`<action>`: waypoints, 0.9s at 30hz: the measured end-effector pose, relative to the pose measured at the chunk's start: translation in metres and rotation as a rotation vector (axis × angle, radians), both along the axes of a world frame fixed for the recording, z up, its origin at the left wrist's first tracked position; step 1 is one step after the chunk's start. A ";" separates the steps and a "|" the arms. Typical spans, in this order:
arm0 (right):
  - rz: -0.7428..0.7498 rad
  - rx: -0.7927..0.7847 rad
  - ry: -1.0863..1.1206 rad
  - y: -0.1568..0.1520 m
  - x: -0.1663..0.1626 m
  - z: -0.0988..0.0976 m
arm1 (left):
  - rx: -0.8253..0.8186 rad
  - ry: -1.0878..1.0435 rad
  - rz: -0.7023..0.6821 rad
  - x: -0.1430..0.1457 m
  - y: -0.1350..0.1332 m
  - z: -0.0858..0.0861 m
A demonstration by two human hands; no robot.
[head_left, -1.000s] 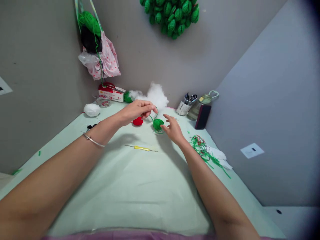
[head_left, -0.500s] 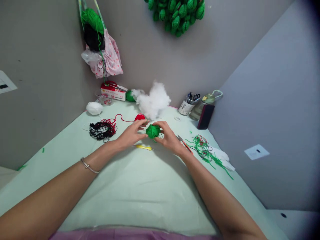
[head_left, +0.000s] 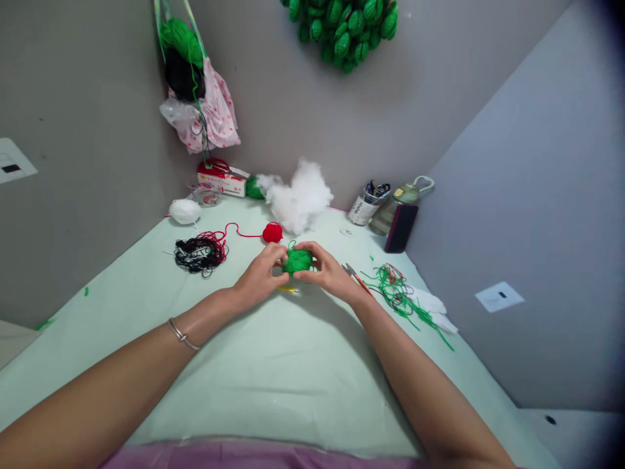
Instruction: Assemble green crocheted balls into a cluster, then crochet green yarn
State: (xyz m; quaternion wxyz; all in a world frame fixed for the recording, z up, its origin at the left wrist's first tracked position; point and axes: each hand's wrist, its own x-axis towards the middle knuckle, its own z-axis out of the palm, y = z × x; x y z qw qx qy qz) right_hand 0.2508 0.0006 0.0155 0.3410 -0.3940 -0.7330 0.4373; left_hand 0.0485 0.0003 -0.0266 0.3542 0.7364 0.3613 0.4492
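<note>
Green yarn ball [head_left: 297,261], between left grip [head_left: 261,275] and right grip [head_left: 330,272], touching both

Soft, dimmish light, faint shadows, dark blurred right corners

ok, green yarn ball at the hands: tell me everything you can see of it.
The green yarn ball is bright green, roundish and wound from many strands that look soft and fibrous. A thin loop stands up loose at its top. It is held between the left hand and the right hand, whose fingers cover parts of its sides. It sits nearer the wearer than the red yarn ball. Whether it also touches the table, I can't tell.
</note>
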 end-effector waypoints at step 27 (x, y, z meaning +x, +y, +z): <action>-0.045 0.270 -0.730 -0.014 -0.005 -0.002 | -0.005 0.282 0.330 -0.050 0.021 0.025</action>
